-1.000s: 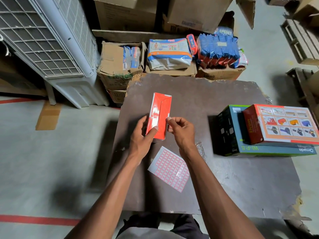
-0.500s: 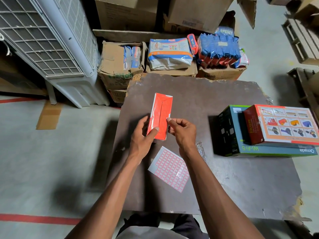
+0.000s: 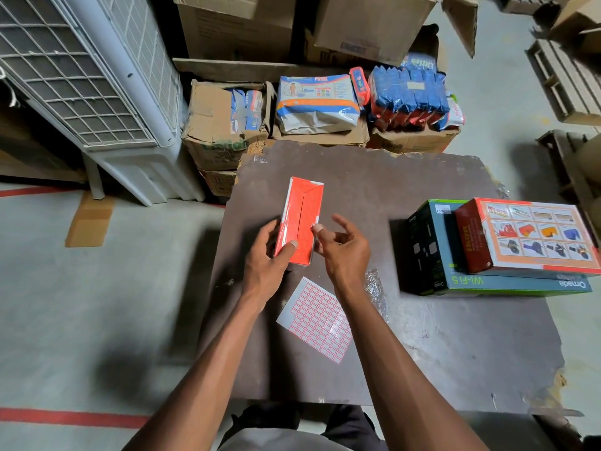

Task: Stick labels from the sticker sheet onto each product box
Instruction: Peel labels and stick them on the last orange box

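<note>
My left hand (image 3: pixel 267 259) grips a long orange product box (image 3: pixel 303 216) by its near end, holding it above the dark table (image 3: pixel 422 336). My right hand (image 3: pixel 341 252) is at the box's right edge, its thumb pressing a small white label (image 3: pixel 316 226) against the box while the other fingers spread apart. The sticker sheet (image 3: pixel 317 320), white with rows of red-framed labels, lies flat on the table just below both hands. Two more product boxes are stacked at the right: a red and white one (image 3: pixel 527 236) on a dark teal Wi-Fi box (image 3: pixel 481 281).
Cardboard cartons (image 3: pixel 214 125) with blue and white packets (image 3: pixel 317 102) line the table's far edge. A white air cooler (image 3: pixel 97 86) stands at the left. Crumpled clear plastic (image 3: pixel 375 288) lies by my right wrist. Wooden pallets (image 3: pixel 562 79) stand at the right.
My right hand's fingers have opened out from a pinch, and the thumb now presses the label on the box's right edge. The box has tilted slightly.
</note>
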`<action>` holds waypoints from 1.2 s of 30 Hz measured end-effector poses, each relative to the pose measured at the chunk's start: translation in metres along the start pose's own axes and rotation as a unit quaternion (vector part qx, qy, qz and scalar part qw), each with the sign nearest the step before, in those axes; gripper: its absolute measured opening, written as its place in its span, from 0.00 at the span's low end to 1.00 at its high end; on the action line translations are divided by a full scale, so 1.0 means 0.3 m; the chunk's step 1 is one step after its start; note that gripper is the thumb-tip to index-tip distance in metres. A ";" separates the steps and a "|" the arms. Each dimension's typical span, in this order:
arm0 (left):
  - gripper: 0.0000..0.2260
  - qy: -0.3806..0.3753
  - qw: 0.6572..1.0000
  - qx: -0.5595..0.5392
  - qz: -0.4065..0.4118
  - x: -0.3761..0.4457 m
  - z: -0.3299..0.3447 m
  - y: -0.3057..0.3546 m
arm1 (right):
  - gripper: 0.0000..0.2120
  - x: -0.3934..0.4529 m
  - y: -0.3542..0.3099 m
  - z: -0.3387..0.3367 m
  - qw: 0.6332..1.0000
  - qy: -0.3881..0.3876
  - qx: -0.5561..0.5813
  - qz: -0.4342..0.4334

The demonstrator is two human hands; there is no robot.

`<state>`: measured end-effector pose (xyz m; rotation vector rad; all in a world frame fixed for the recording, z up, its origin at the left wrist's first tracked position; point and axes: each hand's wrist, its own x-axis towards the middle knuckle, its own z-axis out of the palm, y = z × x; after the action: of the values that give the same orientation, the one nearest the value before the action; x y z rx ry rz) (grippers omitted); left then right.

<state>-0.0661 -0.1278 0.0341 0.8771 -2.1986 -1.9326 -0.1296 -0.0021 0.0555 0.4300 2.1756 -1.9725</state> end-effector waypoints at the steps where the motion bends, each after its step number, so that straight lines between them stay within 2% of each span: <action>1: 0.24 0.002 1.000 0.004 0.004 0.000 0.001 0.000 | 0.12 -0.007 0.007 0.001 1.000 0.014 -0.006 -0.026; 3: 0.25 0.002 1.000 0.013 0.007 0.001 0.005 0.000 | 0.01 -0.025 0.021 0.001 0.997 0.034 -0.027 -0.067; 8: 0.26 -0.002 0.999 0.032 0.013 -0.004 0.009 0.004 | 0.06 -0.030 0.034 -0.001 0.997 0.028 -0.048 -0.056; 12: 0.26 -0.008 0.999 0.037 0.017 -0.008 0.010 0.009 | 0.05 -0.018 0.021 -0.011 0.997 0.021 -0.067 -0.039; 19: 0.29 -0.002 0.998 0.056 0.022 -0.029 0.044 0.014 | 0.13 -0.007 -0.017 -0.024 0.994 0.004 -0.106 -0.023; 23: 0.27 -0.009 0.997 0.069 0.034 -0.045 0.078 0.023 | 0.33 -0.027 -0.029 -0.013 0.981 -0.033 -0.187 -0.043; 28: 0.28 -0.120 0.988 0.084 0.038 -0.069 0.081 0.009 | 0.40 -0.027 -0.027 -0.022 0.958 -0.015 -0.282 -0.058; 31: 0.28 -0.159 0.987 0.035 0.010 -0.053 0.075 -0.015 | 0.36 -0.005 -0.014 -0.048 0.946 -0.005 -0.317 -0.074; 33: 0.27 -0.129 0.991 -0.014 -0.023 -0.033 0.071 -0.026 | 0.31 0.013 -0.008 -0.073 0.945 -0.002 -0.317 -0.083; 36: 0.21 -0.038 0.996 -0.038 -0.070 -0.008 0.037 -0.033 | 0.30 0.033 -0.013 -0.115 0.960 -0.007 -0.274 -0.063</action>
<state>-0.0652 -0.1171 0.0235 0.9874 -2.1399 -2.1309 -0.1379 0.0328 0.0598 0.1902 2.6538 -1.3172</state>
